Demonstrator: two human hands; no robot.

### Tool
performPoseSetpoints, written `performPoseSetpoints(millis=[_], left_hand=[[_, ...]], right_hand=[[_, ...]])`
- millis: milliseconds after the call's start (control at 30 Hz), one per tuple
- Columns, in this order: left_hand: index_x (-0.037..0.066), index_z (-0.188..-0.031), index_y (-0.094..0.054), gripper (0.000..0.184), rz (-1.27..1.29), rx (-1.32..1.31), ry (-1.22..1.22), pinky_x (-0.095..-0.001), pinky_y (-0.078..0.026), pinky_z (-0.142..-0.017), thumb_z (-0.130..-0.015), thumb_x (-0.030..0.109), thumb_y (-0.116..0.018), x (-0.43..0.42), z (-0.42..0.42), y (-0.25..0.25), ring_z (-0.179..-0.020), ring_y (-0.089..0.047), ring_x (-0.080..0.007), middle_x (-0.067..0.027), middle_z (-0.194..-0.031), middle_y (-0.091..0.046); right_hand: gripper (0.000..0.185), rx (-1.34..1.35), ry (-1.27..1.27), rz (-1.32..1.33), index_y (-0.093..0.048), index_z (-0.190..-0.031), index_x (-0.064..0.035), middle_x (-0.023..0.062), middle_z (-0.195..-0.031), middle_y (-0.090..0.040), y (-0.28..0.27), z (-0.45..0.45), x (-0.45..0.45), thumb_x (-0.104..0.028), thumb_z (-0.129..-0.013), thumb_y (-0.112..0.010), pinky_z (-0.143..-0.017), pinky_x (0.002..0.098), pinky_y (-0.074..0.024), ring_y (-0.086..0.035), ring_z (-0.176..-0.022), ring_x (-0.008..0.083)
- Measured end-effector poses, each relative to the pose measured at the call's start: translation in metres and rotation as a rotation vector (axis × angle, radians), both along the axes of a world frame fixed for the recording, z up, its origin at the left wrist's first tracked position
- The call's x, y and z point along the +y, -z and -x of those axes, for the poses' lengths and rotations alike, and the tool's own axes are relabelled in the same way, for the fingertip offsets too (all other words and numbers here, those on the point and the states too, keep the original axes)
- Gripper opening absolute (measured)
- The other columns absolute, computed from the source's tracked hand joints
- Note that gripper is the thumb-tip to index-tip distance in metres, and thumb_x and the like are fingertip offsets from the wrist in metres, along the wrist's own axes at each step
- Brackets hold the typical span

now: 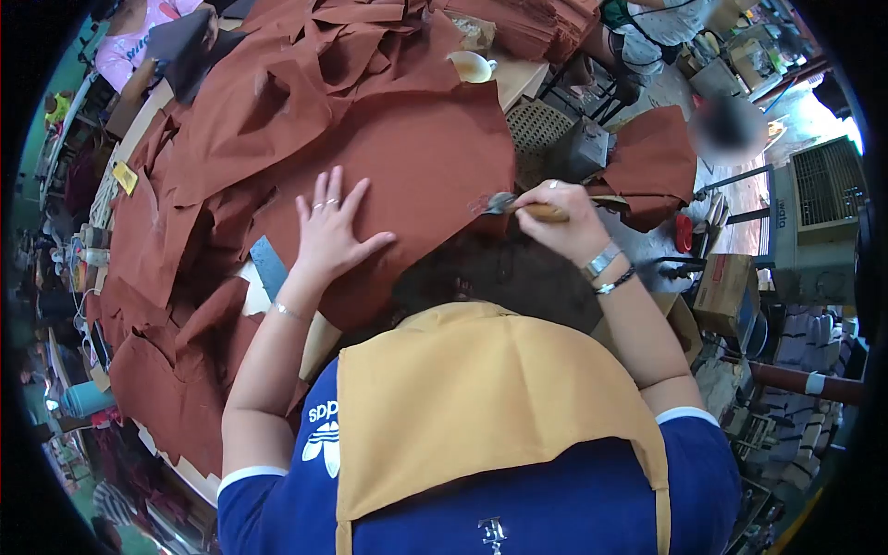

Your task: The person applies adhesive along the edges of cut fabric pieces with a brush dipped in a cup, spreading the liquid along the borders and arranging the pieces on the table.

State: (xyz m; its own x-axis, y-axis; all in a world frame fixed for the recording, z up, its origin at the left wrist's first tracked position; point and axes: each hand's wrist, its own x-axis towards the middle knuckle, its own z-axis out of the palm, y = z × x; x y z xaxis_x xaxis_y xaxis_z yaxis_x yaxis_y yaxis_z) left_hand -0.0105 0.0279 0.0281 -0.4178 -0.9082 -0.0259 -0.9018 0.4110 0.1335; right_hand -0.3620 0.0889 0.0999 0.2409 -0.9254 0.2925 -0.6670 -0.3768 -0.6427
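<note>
Reddish-brown sheet (pixel 425 171): spread largely flat, surface matte, lower-right edge slanting; leather or cloth, cannot be determined. Wooden-handled tool (pixel 546 214): grey metal head at the sheet's right-hand edge, handle directed rightward; head type indistinct.

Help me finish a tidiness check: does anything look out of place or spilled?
The white, round, handled cup looks out of place: it sits beside the rust-brown fabric sheet, which a tip-over might stain. No spill shows.
</note>
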Motion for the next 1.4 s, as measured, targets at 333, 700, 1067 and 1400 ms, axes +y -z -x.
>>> performPoseSetpoints(millis=[333,700,1067,1400], left_hand=[[0.023,-0.153,-0.041,0.100,0.085,0.136,0.027,-0.0689,-0.015,-0.116,-0.074,0.080,-0.062,-0.023,-0.014,0.022,-0.151,-0.020,-0.0402,-0.0209,-0.162,-0.024],[0.019,-0.153,-0.041,0.102,0.084,0.143,-0.088,-0.0656,-0.016,-0.117,-0.074,0.082,-0.059,-0.017,-0.009,0.023,-0.151,-0.019,-0.0395,-0.0234,-0.162,-0.024],[0.021,-0.155,-0.038,0.100,0.107,0.156,-0.083,-0.0647,-0.015,-0.118,-0.077,0.080,-0.059,-0.016,-0.007,0.025,-0.151,-0.019,-0.0398,-0.0229,-0.163,-0.023],[0.021,-0.154,-0.040,0.102,0.104,0.194,-0.084,-0.0654,-0.013,-0.118,-0.075,0.083,-0.057,-0.021,-0.004,0.031,-0.151,-0.018,-0.0403,-0.0241,-0.162,-0.023]], right_hand=[[0.013,0.035,-0.020,0.001,-0.073,-0.087,-0.0042,0.0131,-0.080,-0.069,0.005,-0.021,0.008,-0.009,-0.076,-0.075,-0.071,0.0354,-0.0548,-0.069,-0.076,0.0286],[0.012,0.155,0.028,0.045,-0.072,-0.088,-0.0032,0.0135,-0.080,-0.070,-0.005,-0.035,0.015,-0.007,-0.077,-0.074,-0.067,0.0348,-0.0549,-0.070,-0.072,0.0283],[0.013,0.089,-0.029,0.053,-0.071,-0.089,-0.0024,0.0137,-0.083,-0.070,-0.012,-0.059,0.017,-0.003,-0.076,-0.073,-0.069,0.0350,-0.0558,-0.071,-0.076,0.0275],[0.012,0.086,-0.126,0.024,-0.071,-0.089,-0.0028,0.0139,-0.083,-0.069,-0.006,-0.071,0.016,-0.006,-0.078,-0.073,-0.068,0.0355,-0.0549,-0.069,-0.073,0.0288]])
